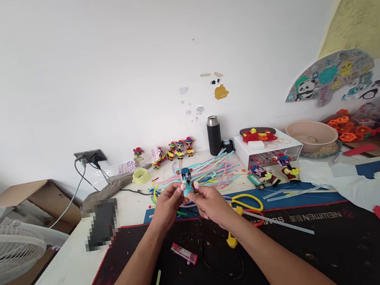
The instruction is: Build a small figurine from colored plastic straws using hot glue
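Between both hands, over the back edge of the black desk mat (272,263), is a small figurine (187,181) with a blue and dark head and a light-blue body. My left hand (168,204) pinches its left side with thumb and fingers. From the right, my right hand (210,202) grips its lower body, thumb in front. Fingers cover part of the figurine. Just beyond the hands lies a loose heap of pastel plastic strips (212,170). A pink lighter (184,253) rests on the mat below the hands, and a yellow tool (231,240) lies partly behind the right forearm.
Several finished-looking figurines (180,149) stand along the wall. Near them are a black thermos (214,136) and a yellow tape roll (141,176). A white box (268,147) and a beige bowl (312,135) are at right. A fan (8,241) stands left; a black cable (226,276) curls across the mat.
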`<state>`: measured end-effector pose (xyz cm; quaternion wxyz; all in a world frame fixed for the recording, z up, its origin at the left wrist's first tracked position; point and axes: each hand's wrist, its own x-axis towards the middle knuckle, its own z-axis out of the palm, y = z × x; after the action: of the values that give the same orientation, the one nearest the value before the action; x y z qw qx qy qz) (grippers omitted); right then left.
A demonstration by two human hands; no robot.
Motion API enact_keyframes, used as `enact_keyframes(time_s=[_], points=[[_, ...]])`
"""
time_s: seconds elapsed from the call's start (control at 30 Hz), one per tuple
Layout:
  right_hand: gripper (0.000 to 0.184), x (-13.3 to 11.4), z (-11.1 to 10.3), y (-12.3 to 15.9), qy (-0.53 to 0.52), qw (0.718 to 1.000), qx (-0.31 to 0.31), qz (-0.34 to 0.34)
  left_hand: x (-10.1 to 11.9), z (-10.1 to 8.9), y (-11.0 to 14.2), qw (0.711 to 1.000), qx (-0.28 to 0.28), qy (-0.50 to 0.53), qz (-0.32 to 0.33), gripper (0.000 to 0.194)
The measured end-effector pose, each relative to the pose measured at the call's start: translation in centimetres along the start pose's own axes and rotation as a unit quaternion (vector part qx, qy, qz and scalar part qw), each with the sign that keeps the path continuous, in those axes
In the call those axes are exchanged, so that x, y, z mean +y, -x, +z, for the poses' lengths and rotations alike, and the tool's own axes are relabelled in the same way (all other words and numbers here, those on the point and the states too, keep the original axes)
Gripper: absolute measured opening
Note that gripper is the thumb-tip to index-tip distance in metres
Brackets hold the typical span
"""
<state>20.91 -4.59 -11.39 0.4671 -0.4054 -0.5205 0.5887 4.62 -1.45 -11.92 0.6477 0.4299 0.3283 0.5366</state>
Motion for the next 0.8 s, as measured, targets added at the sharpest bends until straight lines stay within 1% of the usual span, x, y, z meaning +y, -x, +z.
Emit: enact_keyframes(time_s=[0.13,0.27,0.47,0.6,0.8], points=[[0.036,0.5,-0.1,-0.2,0.058,0.998,0.016,-0.02,-0.2,0.4,0.0,1.0,0.006,-0.015,0.003,0.04],[0.033,0.7,-0.2,-0.3,0.085,0.996,0.023,-0.029,-0.6,0.6,-0.1,1.0,0.012,0.012,-0.007,0.041],[0.029,0.6,-0.2,-0.3,0.093,0.995,0.027,-0.031,-1.5,0.5,-0.2,0.998,0.025,0.065,-0.011,0.039],[0.031,1.0,-0.3,-0.4,0.091,0.995,0.025,-0.028,-1.7,0.5,-0.2,0.995,0.032,0.091,-0.025,0.041],[0.038,1.1,-0.2,-0.4,0.075,0.997,0.026,-0.023,-1.9,0.4,-0.1,0.99,0.007,0.132,-0.049,0.034]])
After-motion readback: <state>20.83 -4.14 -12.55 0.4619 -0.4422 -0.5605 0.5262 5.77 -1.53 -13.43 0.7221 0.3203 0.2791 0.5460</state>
